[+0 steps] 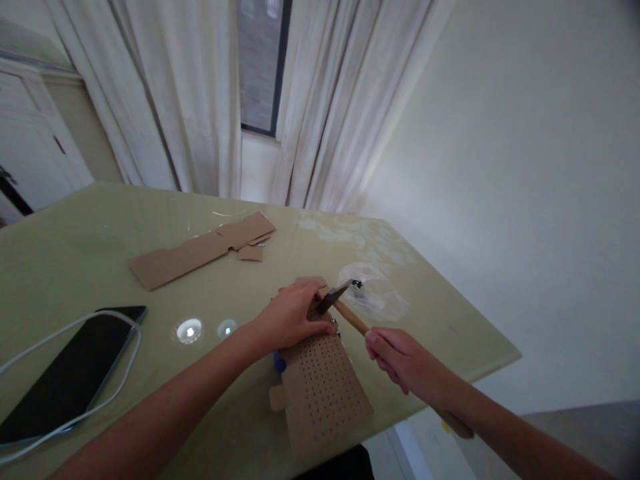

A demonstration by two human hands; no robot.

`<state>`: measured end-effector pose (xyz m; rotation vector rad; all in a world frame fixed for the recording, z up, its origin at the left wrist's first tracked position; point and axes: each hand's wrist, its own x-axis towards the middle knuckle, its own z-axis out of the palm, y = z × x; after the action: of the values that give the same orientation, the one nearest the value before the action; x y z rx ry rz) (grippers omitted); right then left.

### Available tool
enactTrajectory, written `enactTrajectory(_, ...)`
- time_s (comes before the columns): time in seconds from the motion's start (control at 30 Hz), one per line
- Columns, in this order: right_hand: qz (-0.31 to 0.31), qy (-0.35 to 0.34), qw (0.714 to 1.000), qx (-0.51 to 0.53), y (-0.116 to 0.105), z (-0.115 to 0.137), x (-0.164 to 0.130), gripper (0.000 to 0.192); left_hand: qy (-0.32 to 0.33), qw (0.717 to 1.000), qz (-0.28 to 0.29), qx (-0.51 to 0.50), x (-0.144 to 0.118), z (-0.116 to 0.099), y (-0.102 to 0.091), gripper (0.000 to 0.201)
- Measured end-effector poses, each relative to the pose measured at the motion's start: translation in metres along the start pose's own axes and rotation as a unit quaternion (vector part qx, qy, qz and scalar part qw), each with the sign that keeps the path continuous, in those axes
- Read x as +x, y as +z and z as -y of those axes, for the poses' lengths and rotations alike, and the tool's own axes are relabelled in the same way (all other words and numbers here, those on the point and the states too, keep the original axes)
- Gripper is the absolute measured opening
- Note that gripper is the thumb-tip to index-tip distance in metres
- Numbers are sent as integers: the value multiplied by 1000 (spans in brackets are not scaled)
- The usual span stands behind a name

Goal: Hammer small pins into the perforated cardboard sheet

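Right hand (397, 360) wraps around the handle of a hammer (354, 319). The left hand (293, 313) curls over the dotted cardboard (325, 383), close by the hammer's head; I can't tell if it pinches anything. The cardboard lies near the table's (440, 333) edge. One bad swing could hurt the left fingers, and a hard bang could bend the cardboard. Beyond lies a clear bag (385, 303).

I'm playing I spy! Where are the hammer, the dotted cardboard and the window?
Hammer (352, 317): head camera view, on the wooden handle, just below the metal head.
Dotted cardboard (327, 383): head camera view, mid-panel, among the dots.
Window (260, 70): head camera view, on the glass.
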<state>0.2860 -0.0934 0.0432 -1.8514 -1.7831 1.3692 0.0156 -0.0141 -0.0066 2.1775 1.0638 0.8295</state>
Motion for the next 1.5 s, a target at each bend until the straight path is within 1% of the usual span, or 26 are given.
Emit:
enactTrajectory(0.1, -10, -7, 1000, 2, 1, -2, 3, 65, 0, 1000, 0, 2, 0, 0, 0, 65)
enactTrajectory(0.2, -17, -25, 999, 35, 2, -3, 4, 67, 3, 1000, 2, 3, -1, -1, -1, 62)
enactTrajectory(0.27, -5, -29, 998, 49, 2, -3, 4, 69, 6, 1000, 3, 4, -1, -2, -1, 60)
enactTrajectory(0.37, 19, -17, 999, 27, 2, -4, 3, 71, 8, 1000, 3, 12, -1, -2, -2, 58)
enactTrajectory(0.47, 16, -11, 1000, 7, 3, -1, 2, 72, 5, 1000, 8, 18, -1, -3, -2, 56)
enactTrajectory(0.57, 7, -24, 999, 29, 3, 4, 1, 70, -2, 1000, 9, 24, -1, -3, -3, 58)
enactTrajectory(0.67, 19, -24, 999, 43, 3, 6, 2, 68, -4, 1000, 9, 29, -1, -4, -3, 62)
enactTrajectory(0.77, 32, -4, 999, 28, 3, 4, 3, 68, -7, 999, 18, 33, -1, -5, -2, 61)
enactTrajectory(0.9, 5, -13, 1000, 27, 0, -1, 4, 66, -7, 995, 48, 85, -4, -12, -6, 57)
enactTrajectory(0.97, -6, -22, 999, 37, -1, -3, 4, 65, 1, 991, 65, 120, -8, -16, -12, 65)
enactTrajectory(1.07, 1, -25, 999, 45, -3, -5, 4, 65, -8, 984, 82, 155, -14, -19, -22, 91)
enactTrajectory(1.1, 4, -24, 999, 42, -3, -6, 3, 66, -18, 981, 92, 168, -15, -19, -25, 96)
enactTrajectory(1.13, 7, -23, 999, 37, -3, -6, 3, 67, -30, 978, 106, 178, -16, -17, -27, 96)
enactTrajectory(1.2, 7, -22, 999, 28, -3, -5, 2, 69, -49, 973, 136, 182, -15, -15, -30, 90)
enactTrajectory(1.27, 5, -25, 999, 25, -3, -3, 1, 70, -57, 973, 150, 168, -12, -12, -29, 86)
enactTrajectory(1.37, 5, -32, 999, 26, -3, -2, 1, 71, -61, 976, 136, 158, -8, -13, -28, 85)
enactTrajectory(1.5, 26, -20, 999, 14, -3, -4, 3, 70, -78, 976, 127, 159, -6, -13, -29, 73)
